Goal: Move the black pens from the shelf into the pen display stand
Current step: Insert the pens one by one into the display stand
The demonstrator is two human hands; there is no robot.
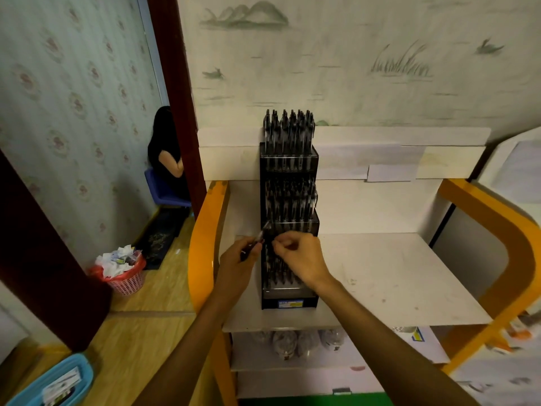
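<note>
Here I hold one black pen (pixel 257 240) in my left hand (pixel 237 266), its grip clenched round the barrel and the tip angled up toward the pen display stand (pixel 288 218), ready for a slot. My right hand (pixel 301 259) pinches among the pens of the lowest tier, likely seating or steadying one so it stands straight. The stand sits on the white shelf (pixel 395 276), its upper tiers already full.

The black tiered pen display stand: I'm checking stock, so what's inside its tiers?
The black tiered pen display stand holds upright black pens in its top and middle tiers. The right hand covers part of the lowest tier; pens show around it, but no count is possible.
</note>
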